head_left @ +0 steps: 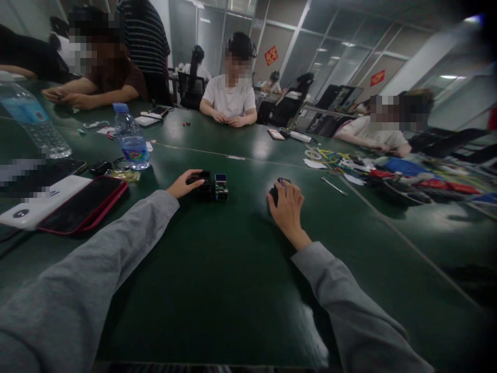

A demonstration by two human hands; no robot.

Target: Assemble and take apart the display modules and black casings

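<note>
On the green table, my left hand has its thumb and fingers at the left side of a small black box-like piece, closed on it. Directly right of that piece stands a small device with a bluish square top and bare electronic parts. My right hand, farther right, curls its fingers over a small dark object; a bluish patch shows at its top. The hand covers most of this object, so its kind is unclear.
Left of my left hand are water bottles, a red-edged phone and a white flat device. To the right lie a wrench and a heap of cables and cloth. Several people sit around the table.
</note>
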